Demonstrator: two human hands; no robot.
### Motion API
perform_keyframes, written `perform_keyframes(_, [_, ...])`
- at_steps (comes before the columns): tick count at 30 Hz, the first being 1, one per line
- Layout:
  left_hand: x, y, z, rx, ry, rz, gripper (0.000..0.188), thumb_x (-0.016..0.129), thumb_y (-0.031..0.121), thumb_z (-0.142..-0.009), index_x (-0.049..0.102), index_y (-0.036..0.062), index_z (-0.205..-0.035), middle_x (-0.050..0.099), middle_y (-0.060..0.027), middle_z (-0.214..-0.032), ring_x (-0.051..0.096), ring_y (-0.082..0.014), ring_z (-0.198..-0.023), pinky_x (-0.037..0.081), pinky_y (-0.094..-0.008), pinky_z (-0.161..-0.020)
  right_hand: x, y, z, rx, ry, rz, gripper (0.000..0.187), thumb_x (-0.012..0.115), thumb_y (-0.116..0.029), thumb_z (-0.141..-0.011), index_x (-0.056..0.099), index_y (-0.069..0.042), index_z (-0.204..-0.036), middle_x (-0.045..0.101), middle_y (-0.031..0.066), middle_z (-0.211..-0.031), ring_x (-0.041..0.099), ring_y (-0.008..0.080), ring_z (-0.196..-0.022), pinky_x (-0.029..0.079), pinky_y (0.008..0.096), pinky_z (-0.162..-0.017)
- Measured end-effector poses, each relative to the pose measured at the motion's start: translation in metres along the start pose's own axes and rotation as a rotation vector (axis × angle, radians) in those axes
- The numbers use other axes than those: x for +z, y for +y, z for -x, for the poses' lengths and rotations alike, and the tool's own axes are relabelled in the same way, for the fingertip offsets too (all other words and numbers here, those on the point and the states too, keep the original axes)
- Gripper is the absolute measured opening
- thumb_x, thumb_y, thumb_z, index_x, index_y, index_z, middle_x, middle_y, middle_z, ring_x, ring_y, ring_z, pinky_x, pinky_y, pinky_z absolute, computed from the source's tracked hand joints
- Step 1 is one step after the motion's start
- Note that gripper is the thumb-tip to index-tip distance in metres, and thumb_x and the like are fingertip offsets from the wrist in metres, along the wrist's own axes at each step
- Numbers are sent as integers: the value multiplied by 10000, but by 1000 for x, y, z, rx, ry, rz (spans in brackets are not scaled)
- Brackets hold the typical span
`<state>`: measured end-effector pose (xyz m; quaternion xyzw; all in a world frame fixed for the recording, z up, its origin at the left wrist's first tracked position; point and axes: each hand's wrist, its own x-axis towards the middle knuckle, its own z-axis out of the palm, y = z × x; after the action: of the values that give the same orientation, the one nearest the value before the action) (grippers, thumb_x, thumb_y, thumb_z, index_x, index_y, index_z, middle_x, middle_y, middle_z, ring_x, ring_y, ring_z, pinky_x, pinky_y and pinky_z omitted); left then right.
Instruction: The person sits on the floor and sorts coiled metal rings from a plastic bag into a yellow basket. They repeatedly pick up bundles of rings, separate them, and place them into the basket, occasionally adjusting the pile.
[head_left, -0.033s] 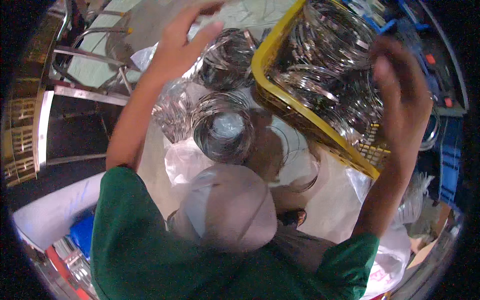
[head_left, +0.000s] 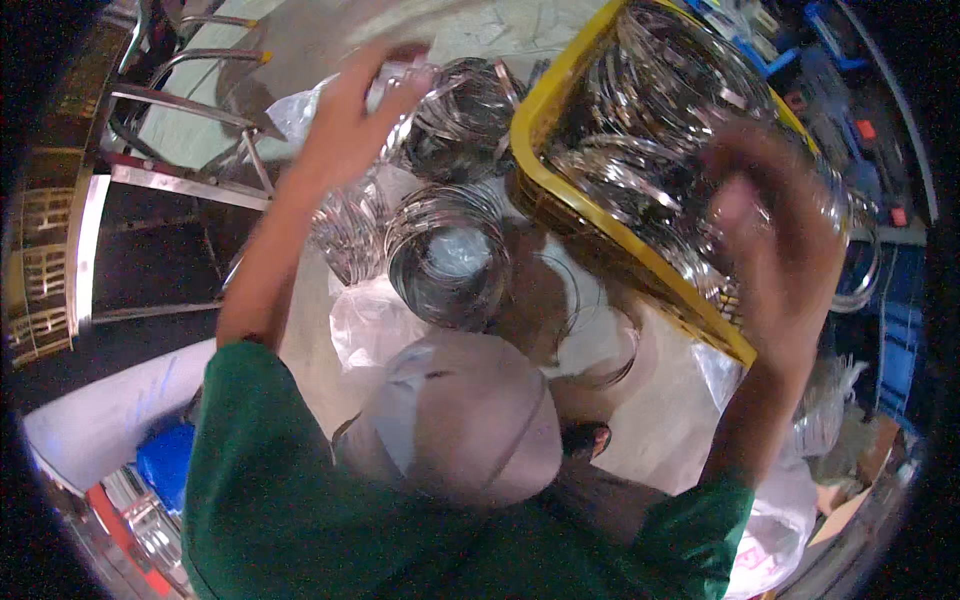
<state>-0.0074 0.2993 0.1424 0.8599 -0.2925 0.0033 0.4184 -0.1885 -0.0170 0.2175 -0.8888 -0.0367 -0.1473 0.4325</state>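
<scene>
My left hand is raised above the metal rings, thumb and fingers apart, with nothing seen in it. Near its fingertips lies a bundle of thin shiny metal rings. My right hand, smeared by motion, hovers over the right side of a yellow plastic basket. Its thumb stands apart from its curved fingers, and no held thing shows. Inside the basket are many metal rings, stacked and tangled. A round stack of wire rings, with clear plastic in its middle, stands on the floor between my arms.
More rings and a white plastic bag lie left of the stack. A metal-framed rack stands at left. Loose wire loops lie below the basket. Blue bins and plastic bags are at right.
My right hand has moved left and a little down, further over the basket. My left hand has shifted slightly downward. The rings look unmoved.
</scene>
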Motion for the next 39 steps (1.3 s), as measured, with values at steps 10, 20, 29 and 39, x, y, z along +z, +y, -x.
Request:
perform_keyframes(10, [72,-105,138,-296,-326,-129,985,894,269,-714,377,-9,-1505,500,-242,-1459,484,-375,-1362,369,-416,-1158,236,103,92,410,-383,-164,949,806,-464,-814,351,37,-1480,525,272,-1390,534,383,-1296,420,418,-1097])
perform_keyframes(20, [103,-114,159,-549,-48,-119,616,782,130,-795,545,2,-1348,657,-220,-1248,638,-356,-1179,486,-422,-1029,272,124,90,835,-382,-653,950,755,-199,-739,314,-39,-1566,530,229,-1438,551,346,-1289,444,408,-1085])
perform_keyframes(29, [94,-109,195,-448,-161,73,952,897,332,-701,399,17,-1449,397,-213,-1367,455,-350,-1271,373,-462,-1117,243,140,106,778,-720,-483,744,775,-241,-759,522,-24,-1424,656,166,-1281,624,276,-1161,484,398,-1029])
perform_keyframes(39, [97,-83,212,-760,-81,459,1143,881,218,-643,250,-2,-1571,422,-208,-1499,497,-297,-1318,389,-414,-1130,253,154,99,712,-639,-884,932,793,-329,-750,378,-10,-1522,520,211,-1446,467,317,-1363,354,384,-1157])
